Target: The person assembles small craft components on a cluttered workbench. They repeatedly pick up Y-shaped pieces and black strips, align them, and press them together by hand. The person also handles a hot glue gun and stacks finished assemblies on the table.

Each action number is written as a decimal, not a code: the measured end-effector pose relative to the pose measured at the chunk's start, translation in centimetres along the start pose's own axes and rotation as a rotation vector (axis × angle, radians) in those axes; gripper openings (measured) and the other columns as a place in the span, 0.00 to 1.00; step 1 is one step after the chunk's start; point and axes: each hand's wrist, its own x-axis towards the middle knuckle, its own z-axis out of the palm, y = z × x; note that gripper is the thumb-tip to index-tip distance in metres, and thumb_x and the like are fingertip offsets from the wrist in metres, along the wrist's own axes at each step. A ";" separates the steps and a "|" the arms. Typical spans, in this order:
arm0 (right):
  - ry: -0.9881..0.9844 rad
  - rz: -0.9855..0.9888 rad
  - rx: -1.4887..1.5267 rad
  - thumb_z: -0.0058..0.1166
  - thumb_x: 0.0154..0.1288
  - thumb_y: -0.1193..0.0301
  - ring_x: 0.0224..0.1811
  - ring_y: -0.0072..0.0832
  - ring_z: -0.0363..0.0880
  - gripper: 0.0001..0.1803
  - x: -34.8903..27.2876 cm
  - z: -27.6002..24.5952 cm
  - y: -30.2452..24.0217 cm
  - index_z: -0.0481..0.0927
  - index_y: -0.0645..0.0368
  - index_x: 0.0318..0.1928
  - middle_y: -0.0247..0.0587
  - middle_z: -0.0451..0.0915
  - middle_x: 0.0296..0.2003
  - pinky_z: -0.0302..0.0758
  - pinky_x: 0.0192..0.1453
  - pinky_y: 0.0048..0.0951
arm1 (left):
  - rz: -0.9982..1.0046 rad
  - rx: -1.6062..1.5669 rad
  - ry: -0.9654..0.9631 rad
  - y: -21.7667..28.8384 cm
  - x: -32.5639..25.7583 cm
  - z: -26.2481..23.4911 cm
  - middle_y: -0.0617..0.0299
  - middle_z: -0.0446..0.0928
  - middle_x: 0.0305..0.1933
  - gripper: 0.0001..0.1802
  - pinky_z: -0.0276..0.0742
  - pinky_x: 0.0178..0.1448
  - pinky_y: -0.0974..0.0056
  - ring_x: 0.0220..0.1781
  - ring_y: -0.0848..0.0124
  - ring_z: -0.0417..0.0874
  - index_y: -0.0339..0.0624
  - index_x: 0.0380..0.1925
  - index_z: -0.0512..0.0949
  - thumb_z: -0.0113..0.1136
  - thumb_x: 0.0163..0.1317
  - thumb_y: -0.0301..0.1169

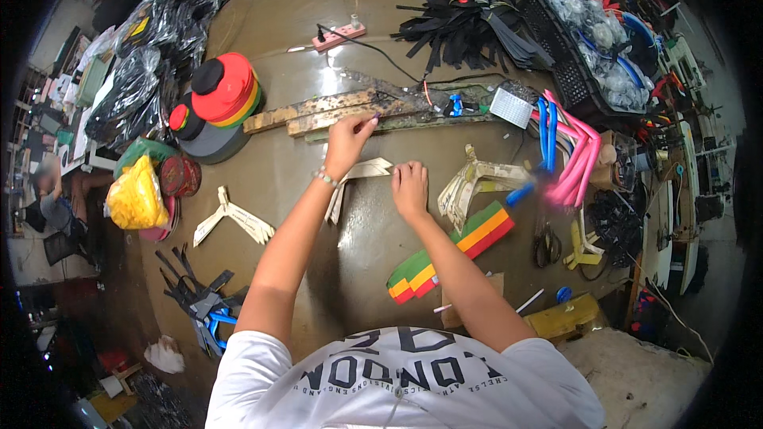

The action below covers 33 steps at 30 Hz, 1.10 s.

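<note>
My left hand [348, 145], with a beaded bracelet at the wrist, is raised over the middle of the table. Its fingertips are pinched together by a tiny dark spot too small to name. Under that hand and wrist lies a cream, branched flat piece [366, 168], partly hidden. Close to this piece's right tip, my right hand [409, 188] rests on the table, its fingers lying down and holding nothing visible. A similar three-armed cream piece [230, 216] lies to the left. To the right is a stack of cream branched pieces [469, 183].
Wooden boards [326, 114] lie beyond my hands, near a pink power strip [339, 36]. Webbing rolls [230, 95] stand left. A striped green, yellow and red band [453, 253] lies by my right forearm. Pink tubes [584, 159] and a black crate [560, 56] are right.
</note>
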 end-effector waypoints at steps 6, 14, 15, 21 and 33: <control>0.027 0.056 -0.033 0.54 0.61 0.68 0.46 0.41 0.72 0.06 0.1 1.4 0.7 0.75 0.54 0.38 0.41 0.73 0.41 0.70 0.50 0.42 | 0.271 0.169 -0.046 -1.4 6.6 7.3 0.52 0.81 0.36 0.12 0.76 0.45 0.60 0.38 0.58 0.82 0.36 0.38 0.84 0.65 0.61 0.33; 0.015 0.063 -0.035 0.54 0.61 0.67 0.43 0.40 0.73 0.07 0.5 1.0 0.5 0.74 0.55 0.37 0.41 0.73 0.39 0.71 0.47 0.42 | 0.293 0.163 -0.014 -3.1 8.2 10.6 0.53 0.83 0.33 0.10 0.76 0.45 0.58 0.37 0.57 0.81 0.39 0.36 0.86 0.68 0.57 0.33; 0.006 0.059 -0.048 0.54 0.61 0.67 0.43 0.40 0.73 0.07 0.5 1.1 0.5 0.74 0.55 0.37 0.41 0.73 0.39 0.71 0.47 0.41 | 0.272 0.130 -0.014 -3.2 8.2 10.5 0.52 0.82 0.33 0.10 0.75 0.45 0.59 0.36 0.57 0.79 0.38 0.33 0.86 0.69 0.55 0.33; 0.015 0.072 -0.036 0.53 0.62 0.67 0.43 0.40 0.73 0.07 0.4 1.0 0.4 0.74 0.55 0.37 0.40 0.74 0.38 0.71 0.47 0.41 | 0.308 0.157 0.031 -3.8 8.6 10.3 0.56 0.80 0.36 0.09 0.74 0.50 0.59 0.42 0.59 0.78 0.42 0.33 0.87 0.71 0.53 0.33; 0.000 0.072 -0.045 0.54 0.61 0.68 0.42 0.40 0.73 0.06 0.5 1.0 0.4 0.74 0.55 0.37 0.40 0.73 0.37 0.71 0.46 0.41 | 0.289 0.165 -0.008 -3.9 8.7 10.3 0.59 0.80 0.39 0.10 0.73 0.53 0.59 0.45 0.61 0.77 0.47 0.34 0.88 0.72 0.52 0.34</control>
